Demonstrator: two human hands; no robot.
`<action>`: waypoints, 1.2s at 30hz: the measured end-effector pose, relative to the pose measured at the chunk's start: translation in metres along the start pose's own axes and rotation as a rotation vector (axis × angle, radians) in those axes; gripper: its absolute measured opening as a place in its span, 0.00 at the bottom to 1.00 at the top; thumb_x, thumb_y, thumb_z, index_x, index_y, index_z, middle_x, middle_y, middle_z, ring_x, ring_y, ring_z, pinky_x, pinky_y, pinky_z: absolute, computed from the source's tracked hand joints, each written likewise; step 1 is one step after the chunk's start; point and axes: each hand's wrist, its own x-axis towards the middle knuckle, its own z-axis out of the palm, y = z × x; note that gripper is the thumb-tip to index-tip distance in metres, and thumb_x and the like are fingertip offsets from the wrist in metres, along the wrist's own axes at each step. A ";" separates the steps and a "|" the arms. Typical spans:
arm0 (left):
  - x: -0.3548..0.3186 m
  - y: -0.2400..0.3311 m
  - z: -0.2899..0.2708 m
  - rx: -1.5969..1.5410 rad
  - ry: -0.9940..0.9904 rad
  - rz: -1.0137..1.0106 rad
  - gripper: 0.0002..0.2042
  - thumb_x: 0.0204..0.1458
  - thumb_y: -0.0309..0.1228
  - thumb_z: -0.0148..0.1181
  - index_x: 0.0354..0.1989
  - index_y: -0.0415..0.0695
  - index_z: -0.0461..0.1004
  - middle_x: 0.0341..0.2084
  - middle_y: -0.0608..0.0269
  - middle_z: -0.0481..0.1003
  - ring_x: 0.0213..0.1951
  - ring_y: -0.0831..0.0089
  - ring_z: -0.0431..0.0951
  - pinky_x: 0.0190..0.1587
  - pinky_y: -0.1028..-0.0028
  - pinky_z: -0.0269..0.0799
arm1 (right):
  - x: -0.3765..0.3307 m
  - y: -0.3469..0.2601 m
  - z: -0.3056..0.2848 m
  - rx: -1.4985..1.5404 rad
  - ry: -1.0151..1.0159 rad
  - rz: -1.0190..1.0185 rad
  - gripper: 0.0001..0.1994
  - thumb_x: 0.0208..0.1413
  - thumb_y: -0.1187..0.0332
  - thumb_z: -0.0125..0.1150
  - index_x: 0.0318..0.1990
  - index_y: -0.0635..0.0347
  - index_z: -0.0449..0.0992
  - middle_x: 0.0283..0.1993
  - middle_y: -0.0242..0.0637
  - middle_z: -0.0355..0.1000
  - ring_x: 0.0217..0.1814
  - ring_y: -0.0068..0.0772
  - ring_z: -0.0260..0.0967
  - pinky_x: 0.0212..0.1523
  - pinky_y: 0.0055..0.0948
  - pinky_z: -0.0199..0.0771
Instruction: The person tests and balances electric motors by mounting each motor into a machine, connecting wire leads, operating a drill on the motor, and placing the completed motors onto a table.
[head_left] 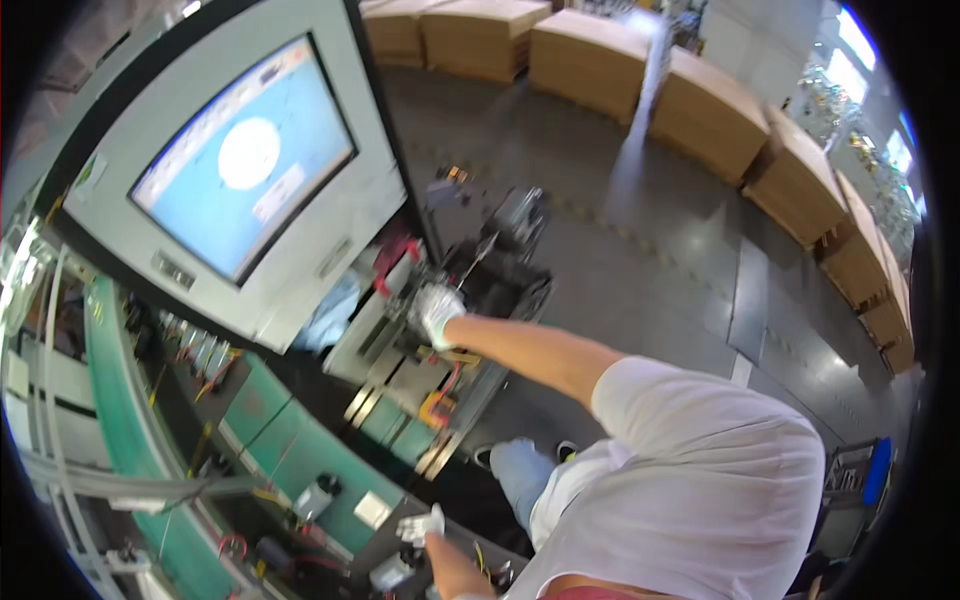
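Note:
My right arm reaches forward to a dark metal fixture [490,285] below the screen cabinet. My right hand [437,312], in a white glove, lies at the fixture's near left side; its fingers are too blurred to make out. My left hand [420,528], gloved in white too, is low over the bench edge with thumb and fingers apart, and I see nothing in it. A small silver-grey box-shaped part [391,571] sits just below it. Close by on the green bench surface are a white square block [373,510] and a grey motor-like part [317,497].
A cabinet with a lit blue screen [250,160] stands at the upper left. A green conveyor belt [125,380] runs down the left side. Brown cartons [590,60] line the far floor [640,220]. A yellow-orange part [436,408] lies near the fixture. A blue-edged cart [876,472] is at right.

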 end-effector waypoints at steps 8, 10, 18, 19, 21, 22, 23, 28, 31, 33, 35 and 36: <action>0.015 -0.009 0.030 -0.063 0.110 -0.005 0.65 0.46 0.64 0.65 0.79 0.39 0.27 0.79 0.41 0.29 0.79 0.43 0.36 0.74 0.39 0.42 | -0.008 0.005 0.018 0.126 0.099 -0.129 0.43 0.39 0.61 0.66 0.67 0.69 0.65 0.72 0.52 0.61 0.77 0.54 0.55 0.78 0.48 0.51; 0.006 0.010 0.023 -0.103 0.093 0.007 0.63 0.48 0.63 0.65 0.79 0.39 0.30 0.79 0.44 0.32 0.79 0.44 0.37 0.74 0.40 0.44 | -0.007 0.018 0.026 0.061 0.214 -0.128 0.43 0.39 0.61 0.66 0.68 0.68 0.65 0.72 0.51 0.61 0.78 0.54 0.55 0.78 0.48 0.50; 0.078 -0.006 -0.002 -1.429 0.265 -0.282 0.27 0.63 0.54 0.57 0.53 0.40 0.77 0.47 0.50 0.80 0.43 0.55 0.82 0.40 0.60 0.80 | 0.003 0.008 0.048 0.086 0.223 -0.167 0.38 0.49 0.59 0.58 0.70 0.64 0.63 0.74 0.48 0.59 0.79 0.53 0.52 0.79 0.49 0.49; 0.087 -0.008 -0.011 -1.628 0.160 -0.341 0.27 0.63 0.54 0.56 0.53 0.40 0.77 0.46 0.51 0.80 0.41 0.56 0.82 0.38 0.60 0.79 | 0.007 0.011 0.060 0.100 0.374 -0.168 0.41 0.42 0.59 0.64 0.68 0.63 0.65 0.73 0.49 0.60 0.78 0.53 0.54 0.78 0.48 0.49; 0.092 -0.014 -0.011 -1.797 0.122 -0.375 0.25 0.64 0.52 0.56 0.52 0.39 0.76 0.43 0.53 0.80 0.38 0.59 0.81 0.34 0.62 0.78 | 0.006 0.007 0.043 0.134 0.189 -0.176 0.41 0.38 0.60 0.69 0.65 0.63 0.69 0.71 0.52 0.63 0.77 0.54 0.55 0.78 0.45 0.51; 0.091 -0.008 -0.002 -1.765 0.188 -0.339 0.24 0.64 0.50 0.56 0.52 0.39 0.76 0.41 0.54 0.80 0.35 0.61 0.80 0.32 0.63 0.77 | -0.008 0.008 0.012 0.098 0.128 -0.158 0.39 0.40 0.60 0.69 0.65 0.65 0.71 0.72 0.53 0.63 0.77 0.53 0.56 0.78 0.44 0.51; 0.101 -0.011 -0.008 -1.793 0.188 -0.254 0.21 0.63 0.47 0.57 0.49 0.41 0.77 0.41 0.54 0.80 0.34 0.62 0.80 0.32 0.64 0.76 | -0.008 0.012 0.011 0.065 0.134 -0.149 0.40 0.40 0.61 0.69 0.65 0.65 0.70 0.73 0.52 0.62 0.78 0.52 0.56 0.78 0.43 0.50; 0.088 -0.013 -0.006 -1.669 -0.111 -0.310 0.18 0.61 0.47 0.57 0.40 0.42 0.79 0.33 0.60 0.78 0.30 0.65 0.77 0.29 0.64 0.75 | -0.002 0.008 0.033 0.107 0.198 -0.163 0.36 0.54 0.60 0.55 0.72 0.63 0.62 0.78 0.50 0.54 0.82 0.53 0.48 0.80 0.48 0.44; 0.050 0.049 -0.058 -1.496 -0.241 0.129 0.17 0.62 0.46 0.58 0.42 0.43 0.79 0.33 0.61 0.77 0.29 0.72 0.76 0.29 0.71 0.77 | -0.003 0.023 0.054 0.156 0.343 -0.165 0.34 0.52 0.63 0.56 0.69 0.59 0.64 0.75 0.49 0.58 0.80 0.55 0.50 0.78 0.51 0.47; -0.026 0.138 -0.109 -1.544 -0.231 0.230 0.24 0.65 0.45 0.58 0.62 0.41 0.71 0.45 0.61 0.76 0.39 0.71 0.78 0.36 0.71 0.78 | 0.007 0.030 0.072 0.162 0.355 -0.172 0.35 0.50 0.62 0.58 0.69 0.59 0.64 0.75 0.50 0.57 0.80 0.56 0.50 0.78 0.51 0.48; -0.062 0.191 -0.132 -1.506 -0.251 0.491 0.26 0.68 0.44 0.55 0.66 0.37 0.67 0.56 0.58 0.74 0.50 0.68 0.77 0.51 0.68 0.76 | 0.007 0.031 0.062 0.303 0.313 -0.230 0.38 0.48 0.64 0.60 0.70 0.61 0.62 0.75 0.51 0.56 0.80 0.58 0.49 0.78 0.52 0.46; -0.057 0.207 -0.124 -1.432 -0.131 0.541 0.26 0.69 0.45 0.53 0.66 0.37 0.68 0.58 0.57 0.73 0.57 0.69 0.74 0.58 0.69 0.71 | 0.006 0.026 0.051 0.371 0.288 -0.279 0.38 0.47 0.65 0.60 0.70 0.62 0.62 0.75 0.51 0.56 0.80 0.59 0.48 0.79 0.53 0.46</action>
